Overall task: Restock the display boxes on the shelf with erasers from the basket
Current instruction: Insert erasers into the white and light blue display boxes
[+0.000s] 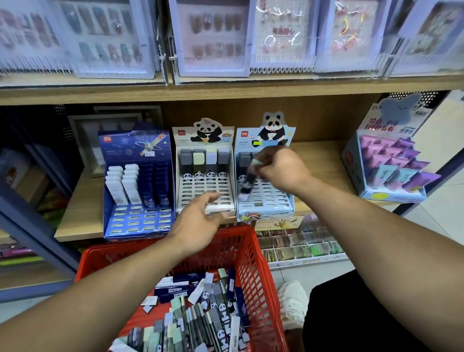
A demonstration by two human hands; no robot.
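A dark eraser [249, 178] is pinched by the right hand [280, 169] over the light-blue box [265, 198], while the left hand [198, 222], fingers loose and holding nothing, is stretched above the red basket [256, 259].

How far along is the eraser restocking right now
Early. Each display box has only its back rows filled: the dark blue box, white panda box and light blue panda box. The right hand holds an eraser over the light blue one. The red basket holds many.
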